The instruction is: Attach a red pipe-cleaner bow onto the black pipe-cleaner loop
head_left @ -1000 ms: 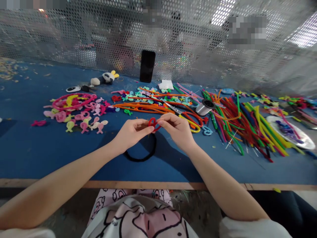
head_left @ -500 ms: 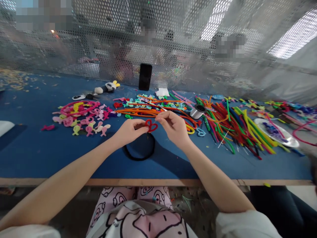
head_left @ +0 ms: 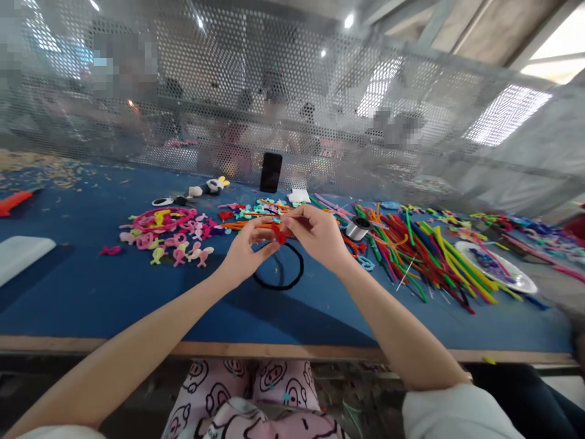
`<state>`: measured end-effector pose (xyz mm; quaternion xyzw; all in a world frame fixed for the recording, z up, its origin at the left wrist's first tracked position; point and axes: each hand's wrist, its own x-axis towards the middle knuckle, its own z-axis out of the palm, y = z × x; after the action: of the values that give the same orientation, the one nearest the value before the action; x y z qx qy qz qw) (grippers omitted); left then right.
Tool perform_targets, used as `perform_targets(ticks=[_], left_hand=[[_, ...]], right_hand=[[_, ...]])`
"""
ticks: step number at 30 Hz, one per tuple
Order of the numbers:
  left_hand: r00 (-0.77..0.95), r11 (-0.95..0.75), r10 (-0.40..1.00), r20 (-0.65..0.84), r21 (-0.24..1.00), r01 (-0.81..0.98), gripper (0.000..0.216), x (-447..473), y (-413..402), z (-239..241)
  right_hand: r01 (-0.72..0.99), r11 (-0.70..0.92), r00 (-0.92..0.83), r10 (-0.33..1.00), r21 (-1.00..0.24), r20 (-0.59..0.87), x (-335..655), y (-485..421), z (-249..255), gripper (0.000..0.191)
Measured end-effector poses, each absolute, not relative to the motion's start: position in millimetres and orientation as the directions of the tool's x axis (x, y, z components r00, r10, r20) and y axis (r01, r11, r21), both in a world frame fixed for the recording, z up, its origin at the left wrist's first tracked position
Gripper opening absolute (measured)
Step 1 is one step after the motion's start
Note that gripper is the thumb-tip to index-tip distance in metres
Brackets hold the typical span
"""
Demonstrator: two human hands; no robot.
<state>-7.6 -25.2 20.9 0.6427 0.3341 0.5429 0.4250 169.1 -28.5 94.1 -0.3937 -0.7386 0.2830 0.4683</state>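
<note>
So right now we've got the little red pipe-cleaner piece (head_left: 276,233) pinched between both hands, held up just above the blue table (head_left: 82,286) and roughly over the far edge of the black loop (head_left: 279,267) lying flat underneath. Our left hand (head_left: 244,251) comes in from the lower left with thumb and forefinger closed narrow on the left side of the red piece, and our right hand (head_left: 317,235) meets it from the right, fingertips closed on the other side, the rest of the fingers curled in. So both hands are shut on the same small thing and it sits dead between them, neither really nearer than the other. Its shape is mostly hidden by our fingertips here, so we can't tell which way its long axis runs or how it's bent; it just reads as a small red clump at the pinch point. The black loop is apart from the hands, on the table just toward us from the pinch. Off to the left there's the scatter of pink and yellow twisted shapes (head_left: 176,235), well apart from our left hand, and to the right the big fan of straight colored pipe cleaners (head_left: 425,256) with a spool of clear thread (head_left: 358,228) sitting near our right hand. A dark phone (head_left: 271,172) leans upright against the perforated metal screen (head_left: 183,91) at the back.
</note>
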Motion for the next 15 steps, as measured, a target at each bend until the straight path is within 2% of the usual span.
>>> perform_targets(ticks=[3, 6, 10, 15], left_hand=[[0.004, -0.533, 0.846, 0.534, 0.845, 0.052, 0.060, -8.3, -27.4, 21.2], [0.052, -0.584, 0.811, 0.583, 0.799, 0.141, 0.060, -10.2, -29.6, 22.5], [0.106, -0.492, 0.870, 0.482, 0.862, 0.121, 0.035, -12.0, -27.8, 22.5], [0.139, -0.420, 0.900, 0.414, 0.907, 0.017, 0.030, -13.9, -25.3, 26.7]], right_hand=[[0.281, 0.488, -0.210, 0.871, -0.826, 0.443, 159.0, -28.8, 100.6, 0.022], [0.261, 0.468, -0.220, 0.880, -0.844, 0.420, 150.8, -27.0, 103.9, 0.022], [0.390, 0.546, -0.275, 0.838, -0.742, 0.472, 147.6, -20.7, 108.7, 0.017], [0.471, 0.616, -0.310, 0.786, -0.632, 0.535, 151.8, -13.5, 118.0, 0.013]])
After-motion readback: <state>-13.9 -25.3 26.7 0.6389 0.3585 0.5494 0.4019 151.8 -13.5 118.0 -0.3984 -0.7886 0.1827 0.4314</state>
